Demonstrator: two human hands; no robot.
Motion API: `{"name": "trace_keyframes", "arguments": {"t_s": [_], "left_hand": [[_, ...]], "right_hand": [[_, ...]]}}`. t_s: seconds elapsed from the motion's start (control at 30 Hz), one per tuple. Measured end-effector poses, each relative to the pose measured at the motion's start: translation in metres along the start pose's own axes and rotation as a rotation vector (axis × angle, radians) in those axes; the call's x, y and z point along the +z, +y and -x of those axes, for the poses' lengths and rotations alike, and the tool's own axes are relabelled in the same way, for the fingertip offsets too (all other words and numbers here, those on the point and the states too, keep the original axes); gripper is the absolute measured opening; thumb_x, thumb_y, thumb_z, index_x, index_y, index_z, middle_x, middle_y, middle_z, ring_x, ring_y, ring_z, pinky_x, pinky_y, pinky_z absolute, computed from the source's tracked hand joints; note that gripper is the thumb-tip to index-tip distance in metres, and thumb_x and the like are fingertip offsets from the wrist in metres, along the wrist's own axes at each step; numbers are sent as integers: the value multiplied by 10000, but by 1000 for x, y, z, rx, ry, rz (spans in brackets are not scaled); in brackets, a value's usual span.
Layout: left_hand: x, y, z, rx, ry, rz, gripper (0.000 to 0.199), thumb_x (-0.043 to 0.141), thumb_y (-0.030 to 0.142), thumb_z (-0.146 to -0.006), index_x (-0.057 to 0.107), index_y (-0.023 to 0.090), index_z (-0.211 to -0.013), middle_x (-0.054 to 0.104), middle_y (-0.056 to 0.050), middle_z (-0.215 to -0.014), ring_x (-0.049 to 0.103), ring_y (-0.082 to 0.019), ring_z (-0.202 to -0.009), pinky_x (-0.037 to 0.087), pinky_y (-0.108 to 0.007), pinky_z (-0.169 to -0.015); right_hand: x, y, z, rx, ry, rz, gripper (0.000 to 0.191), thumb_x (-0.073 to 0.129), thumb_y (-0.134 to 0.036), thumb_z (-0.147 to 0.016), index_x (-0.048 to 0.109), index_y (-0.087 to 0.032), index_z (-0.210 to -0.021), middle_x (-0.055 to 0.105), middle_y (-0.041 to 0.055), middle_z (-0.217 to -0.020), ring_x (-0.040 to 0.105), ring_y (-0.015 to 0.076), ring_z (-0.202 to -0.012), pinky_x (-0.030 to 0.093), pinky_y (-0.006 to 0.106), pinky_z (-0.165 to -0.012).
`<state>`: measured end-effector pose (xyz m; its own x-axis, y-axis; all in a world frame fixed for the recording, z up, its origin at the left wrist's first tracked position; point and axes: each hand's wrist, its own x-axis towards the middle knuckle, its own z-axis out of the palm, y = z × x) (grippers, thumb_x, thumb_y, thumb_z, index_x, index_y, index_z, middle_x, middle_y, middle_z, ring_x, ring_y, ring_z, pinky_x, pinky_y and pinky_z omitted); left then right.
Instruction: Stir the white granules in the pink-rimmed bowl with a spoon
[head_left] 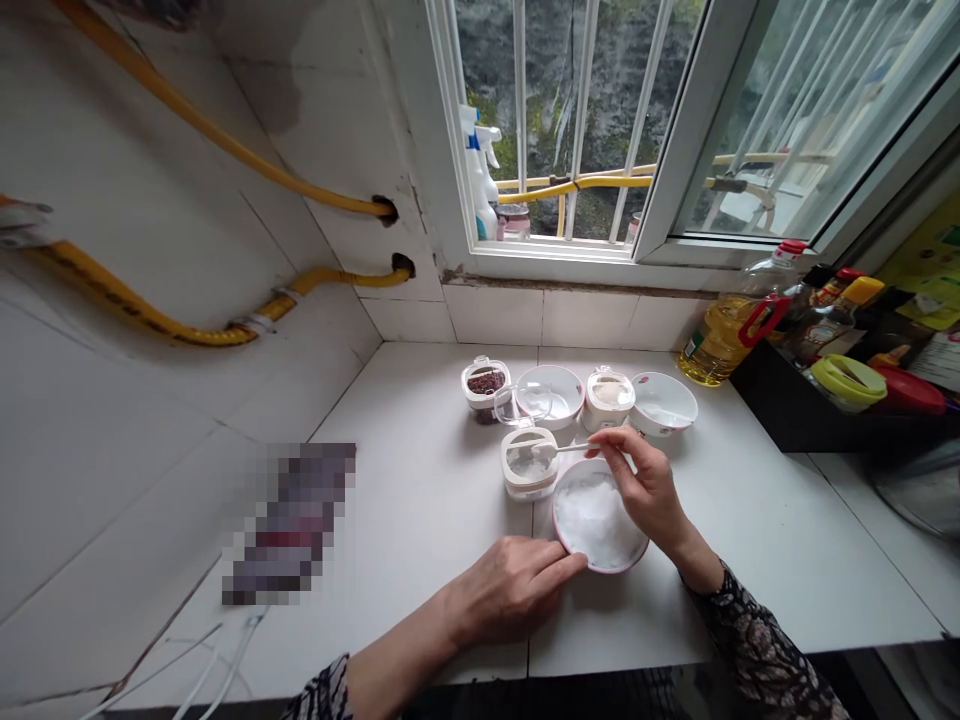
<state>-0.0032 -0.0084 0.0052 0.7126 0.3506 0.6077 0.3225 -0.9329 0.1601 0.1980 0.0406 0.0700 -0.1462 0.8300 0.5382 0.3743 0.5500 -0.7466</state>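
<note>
My right hand (pixel 646 487) pinches the handle of a small white spoon (pixel 576 447). The spoon's head is at the opening of a white-rimmed clear jar (pixel 529 491), whose lid stands raised. Directly below this hand is a bowl (pixel 616 570) heaped with white granules (pixel 600 518), like salt or sugar. My left hand (pixel 517 588) grips that bowl's near-left rim, fingers curled. Behind are a jar of dark red dried spice (pixel 486 384), a white bowl (pixel 568 402) partly covered by the clear lid, a jar with pale contents (pixel 609 394) and another white bowl (pixel 664 402).
A bottle of yellow oil (pixel 718 335) stands at the back right, beside a black rack (pixel 776 400) of condiment bottles. At left, a pixelated object (pixel 292 530) and white cables (pixel 232 665) lie on the white tiled counter (pixel 420 450). A barred window (pixel 555 255) is behind.
</note>
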Motion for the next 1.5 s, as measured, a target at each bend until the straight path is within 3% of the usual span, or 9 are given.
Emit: {"name": "trace_keyframes", "arguments": {"t_s": [0.1,0.17,0.23,0.47,0.77,0.87,1.0,1.17,1.5], "left_hand": [[1,0,0,8,16,5,340,379,15,-846,510,115,-1144,586,-6,-686,534,-130,-545,414,-229,-464],[1,0,1,11,24,12,329,381,16,-846,520,112,-1128,583,-5,-679,526,-128,-540,406,-225,-460],[0,0,0,6,16,13,338,385,17,-842,525,112,-1135,587,-8,-685,529,-130,-546,409,-224,-464],[-3,0,-3,19,35,21,375,381,3,-817,511,106,-1154,599,-11,-692,528,-135,-540,410,-234,-459],[-2,0,-1,8,18,35,355,390,8,-831,521,108,-1145,600,-15,-699,540,-133,-550,427,-229,-469],[-2,0,0,2,13,24,355,389,19,-836,514,116,-1154,603,-14,-703,547,-129,-554,439,-225,-475],[-1,0,0,3,16,23,354,387,20,-842,500,117,-1163,606,-13,-706,558,-127,-550,447,-227,-470],[-1,0,-1,10,30,27,374,386,4,-820,500,117,-1157,607,-13,-698,554,-130,-539,441,-231,-458],[-1,0,0,14,21,45,382,396,-2,-806,510,107,-1155,608,-19,-705,550,-133,-548,447,-228,-470]], "right_hand": [[4,0,0,-327,-112,180,221,460,-107,-955,648,-214,-1000,740,48,-846,643,197,-821,476,360,-802],[3,0,-1,-432,-160,243,256,444,-68,-942,646,-208,-1013,744,44,-852,643,193,-814,460,379,-831],[-1,-1,-1,-407,-131,243,250,444,-80,-943,648,-209,-1010,740,45,-844,644,198,-815,452,386,-837],[-29,4,0,-88,39,241,182,463,-164,-899,619,-217,-821,631,30,-688,563,203,-687,434,346,-694],[-26,10,-1,-325,-227,373,197,447,-62,-805,570,-211,-770,620,-1,-659,473,166,-606,378,361,-802],[-22,11,1,-209,-230,334,209,430,-86,-814,569,-213,-724,609,-5,-635,477,162,-599,383,352,-790],[-24,12,1,128,-113,238,213,439,-147,-785,590,-222,-656,601,8,-616,523,187,-660,391,330,-710],[-28,12,-3,433,-56,-31,175,457,-246,-738,590,-209,-631,496,-16,-519,450,153,-529,343,288,-547],[-29,17,-7,541,-40,-202,160,505,-283,-686,610,-189,-609,485,-23,-492,449,139,-519,346,282,-555]]}}
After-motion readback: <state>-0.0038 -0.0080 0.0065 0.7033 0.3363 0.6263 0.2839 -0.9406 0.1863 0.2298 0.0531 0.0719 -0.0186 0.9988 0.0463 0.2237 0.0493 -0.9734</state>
